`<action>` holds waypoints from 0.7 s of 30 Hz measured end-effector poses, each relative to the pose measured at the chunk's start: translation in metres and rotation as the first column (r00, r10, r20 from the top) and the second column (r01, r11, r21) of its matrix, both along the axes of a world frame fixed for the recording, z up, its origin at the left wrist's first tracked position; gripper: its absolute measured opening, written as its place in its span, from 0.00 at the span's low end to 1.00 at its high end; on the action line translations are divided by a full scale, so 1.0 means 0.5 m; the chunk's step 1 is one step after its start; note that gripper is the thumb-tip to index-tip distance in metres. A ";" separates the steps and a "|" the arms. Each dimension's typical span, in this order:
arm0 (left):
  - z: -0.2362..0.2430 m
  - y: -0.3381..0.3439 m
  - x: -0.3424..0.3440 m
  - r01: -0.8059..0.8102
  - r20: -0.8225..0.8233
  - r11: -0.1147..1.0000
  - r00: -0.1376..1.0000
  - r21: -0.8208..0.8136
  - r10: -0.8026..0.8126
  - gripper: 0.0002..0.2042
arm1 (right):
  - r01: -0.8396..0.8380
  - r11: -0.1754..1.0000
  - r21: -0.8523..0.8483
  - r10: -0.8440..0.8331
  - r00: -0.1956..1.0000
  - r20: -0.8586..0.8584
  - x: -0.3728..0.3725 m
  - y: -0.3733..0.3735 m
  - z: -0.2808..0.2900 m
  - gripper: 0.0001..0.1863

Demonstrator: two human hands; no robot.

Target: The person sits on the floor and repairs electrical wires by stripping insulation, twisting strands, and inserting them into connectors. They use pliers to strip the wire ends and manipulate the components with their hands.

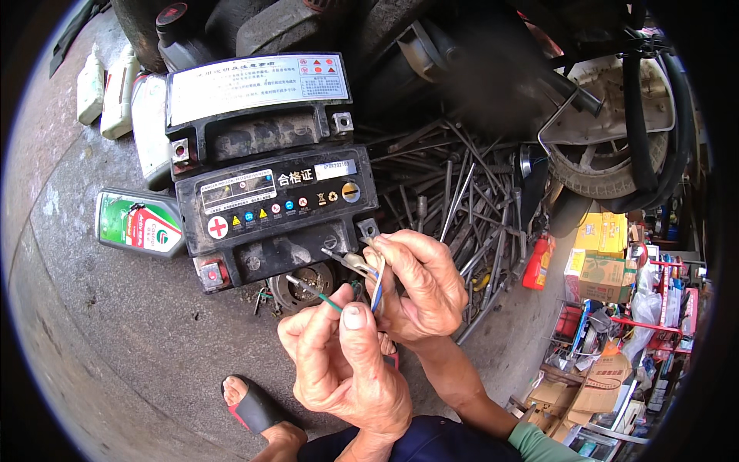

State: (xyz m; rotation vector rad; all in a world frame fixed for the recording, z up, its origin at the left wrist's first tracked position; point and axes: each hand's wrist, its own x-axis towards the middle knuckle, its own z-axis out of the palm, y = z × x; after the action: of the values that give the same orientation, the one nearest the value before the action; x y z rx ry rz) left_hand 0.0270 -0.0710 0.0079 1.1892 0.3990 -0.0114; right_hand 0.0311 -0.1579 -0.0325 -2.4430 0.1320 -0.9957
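My left hand (342, 369) is closed, pinching a thin green wire (332, 303) between thumb and fingertips. A metal connector (305, 286) is on the wire's end, pointing up and left. Right beside it, my right hand (419, 289) grips a small bundle of wires (376, 291), blue and pale ones among them. Connectors with clear sleeves (356, 262) stick out from that bundle toward the left. Both hands are just in front of a black battery (277, 246), whose right terminal (369, 229) is near my right fingertips.
A second black battery (254, 138) stands behind the first. A green oil bottle (142, 223) lies left; white bottles (119, 92) stand farther back. Metal rods and tools (454, 192) are heaped right of the batteries. A wheel (600, 173) and boxes (604, 277) are at the right.
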 end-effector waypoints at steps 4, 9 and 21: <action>-0.005 -0.001 0.003 0.039 0.014 0.992 0.999 0.118 -0.041 0.05 | -0.030 0.997 -0.074 0.028 0.999 -0.027 0.003 -0.002 0.017 0.17; -0.006 -0.012 0.007 0.003 0.004 0.995 1.000 0.104 -0.003 0.07 | -0.118 0.976 -0.181 0.110 0.993 -0.051 -0.006 -0.017 0.024 0.23; -0.012 -0.019 -0.004 0.038 0.095 0.986 0.994 0.163 -0.054 0.08 | -0.130 0.991 -0.045 0.126 0.989 -0.083 -0.017 -0.021 0.014 0.21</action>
State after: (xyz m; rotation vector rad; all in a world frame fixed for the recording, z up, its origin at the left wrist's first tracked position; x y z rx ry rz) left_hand 0.0250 -0.0803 0.0021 1.3531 0.2887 0.0402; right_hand 0.0227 -0.1686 -0.0255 -2.5033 -0.0231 -0.8560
